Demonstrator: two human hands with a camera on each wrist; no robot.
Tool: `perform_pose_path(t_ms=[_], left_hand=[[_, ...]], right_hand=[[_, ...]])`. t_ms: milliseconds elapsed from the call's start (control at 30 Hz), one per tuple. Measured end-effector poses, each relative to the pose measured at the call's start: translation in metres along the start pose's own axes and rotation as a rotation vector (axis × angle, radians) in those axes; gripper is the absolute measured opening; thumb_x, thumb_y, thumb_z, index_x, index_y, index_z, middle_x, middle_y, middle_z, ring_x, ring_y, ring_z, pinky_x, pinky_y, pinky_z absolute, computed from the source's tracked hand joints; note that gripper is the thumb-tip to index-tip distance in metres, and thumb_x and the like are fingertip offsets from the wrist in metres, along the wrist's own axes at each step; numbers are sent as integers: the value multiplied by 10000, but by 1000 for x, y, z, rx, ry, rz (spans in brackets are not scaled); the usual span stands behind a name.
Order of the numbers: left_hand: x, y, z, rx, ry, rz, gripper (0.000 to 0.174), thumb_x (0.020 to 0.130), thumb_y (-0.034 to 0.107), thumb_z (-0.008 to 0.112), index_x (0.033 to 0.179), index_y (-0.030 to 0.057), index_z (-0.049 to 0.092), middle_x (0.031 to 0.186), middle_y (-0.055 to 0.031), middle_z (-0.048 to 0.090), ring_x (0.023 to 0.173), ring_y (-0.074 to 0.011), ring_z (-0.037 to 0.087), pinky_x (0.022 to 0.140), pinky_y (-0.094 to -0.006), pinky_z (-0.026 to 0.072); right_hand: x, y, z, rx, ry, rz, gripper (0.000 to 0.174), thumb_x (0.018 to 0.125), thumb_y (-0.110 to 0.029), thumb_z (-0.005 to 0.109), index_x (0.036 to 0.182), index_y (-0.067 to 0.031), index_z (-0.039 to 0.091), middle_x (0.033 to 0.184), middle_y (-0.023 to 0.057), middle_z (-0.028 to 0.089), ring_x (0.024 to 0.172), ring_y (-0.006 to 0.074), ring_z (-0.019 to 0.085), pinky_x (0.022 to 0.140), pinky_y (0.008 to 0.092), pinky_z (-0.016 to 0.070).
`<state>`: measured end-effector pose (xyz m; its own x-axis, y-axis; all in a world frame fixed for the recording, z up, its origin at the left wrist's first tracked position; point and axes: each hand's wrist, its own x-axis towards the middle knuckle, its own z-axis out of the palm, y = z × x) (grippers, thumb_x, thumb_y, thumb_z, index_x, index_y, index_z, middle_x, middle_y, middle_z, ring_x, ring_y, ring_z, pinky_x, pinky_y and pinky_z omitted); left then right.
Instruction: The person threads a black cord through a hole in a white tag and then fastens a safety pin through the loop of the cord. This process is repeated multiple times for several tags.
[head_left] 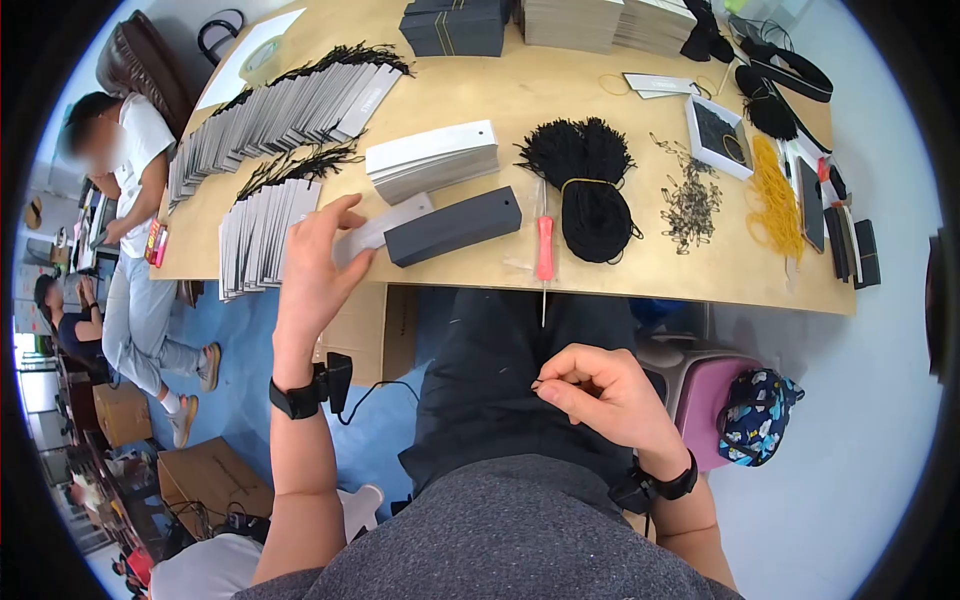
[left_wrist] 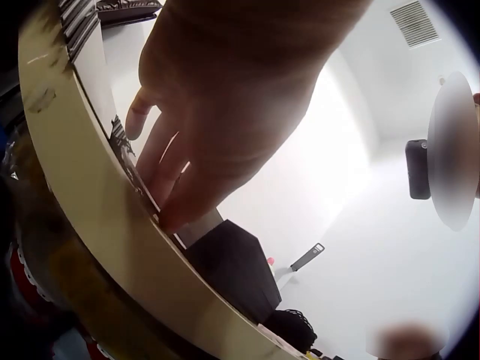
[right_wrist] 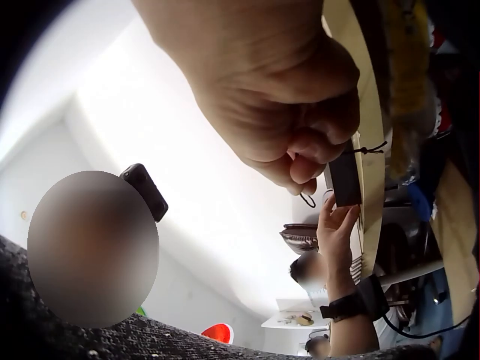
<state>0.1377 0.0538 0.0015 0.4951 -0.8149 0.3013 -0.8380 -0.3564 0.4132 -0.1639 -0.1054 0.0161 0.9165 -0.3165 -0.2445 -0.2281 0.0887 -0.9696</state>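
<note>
Table point(head_left: 725, 278): one was seen; its flat top was judged a good support for lifting a tag squarely, edge first.
Fanned tags point(head_left: 290, 115): best left unbrushed by the left forearm; two groups were counted, the tags in them too overlapped to be numbered.
White tag stack point(head_left: 435, 160): one was seen, set behind the dark block.
Dark tag block point(head_left: 453, 230): best not nudged while the tag beside it was handled; one was counted.
Black cord bundle point(head_left: 597, 215): one was seen, bound by a single yellow band.
Hands: two were seen. The left hand point(head_left: 315, 255) was held with fingers spread and thumb apart about the pale tag — whether it was touched could not be told. On the right hand point(head_left: 605, 395), held over the lap, thumb and forefinger were pinched on a cord.
Pins point(head_left: 690, 205): one scatter was seen, too tangled to be counted.
Red-handled tool point(head_left: 545, 248): one was seen, its shaft pointed past the table edge.
Pale tag point(head_left: 400, 215): laid between the left hand and the dark block; best taken by its long edges; one was made out.
Black cord point(head_left: 537, 385): a light pinch was judged best, with the small loop left open — one was held.
</note>
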Motion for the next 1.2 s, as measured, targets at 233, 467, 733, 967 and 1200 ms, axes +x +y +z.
perform_pose_path(t_ms=[233, 467, 733, 967, 1200], left_hand=[[-26, 4, -28, 163, 194, -54, 459, 741, -59, 627, 1192, 27, 646, 1076, -133, 589, 987, -308, 598, 864, -363, 495], [-1, 67, 0, -116, 158, 51, 450, 738, -48, 631, 1175, 50, 675, 1102, -116, 579, 1042, -285, 572, 890, -348, 455], [14, 74, 21, -28, 31, 84, 421, 775, 28, 696, 1194, 59, 667, 1160, -109, 585, 1082, -304, 547, 974, -385, 420], [42, 70, 34, -99, -11, 155, 381, 776, 105, 779, 1135, 15, 686, 1091, -117, 628, 1028, -307, 589, 899, -378, 460], [46, 74, 36, -180, -42, 144, 300, 789, 70, 756, 1071, -10, 694, 1041, -122, 645, 954, -293, 624, 841, -349, 488]], right_hand=[[2, 6, 0, 13, -54, 4, 118, 936, -105, 692, 981, 0, 668, 716, 2, 660, 604, 13, 524, 538, 195, 403], [2, 4, 1, -2, -63, -27, 118, 936, -109, 692, 971, -2, 658, 702, 5, 653, 596, 14, 520, 534, 200, 399], [-7, 8, -7, -16, -12, -24, 112, 935, -103, 691, 975, -3, 659, 694, 6, 649, 597, 16, 526, 535, 200, 401], [-3, 5, -7, -6, -34, -34, 108, 933, -99, 691, 973, -4, 659, 691, 2, 646, 590, 21, 531, 531, 201, 401], [-5, 11, -10, -19, -22, -33, 114, 934, -112, 691, 976, -11, 658, 684, 5, 639, 577, 27, 523, 520, 212, 391]])
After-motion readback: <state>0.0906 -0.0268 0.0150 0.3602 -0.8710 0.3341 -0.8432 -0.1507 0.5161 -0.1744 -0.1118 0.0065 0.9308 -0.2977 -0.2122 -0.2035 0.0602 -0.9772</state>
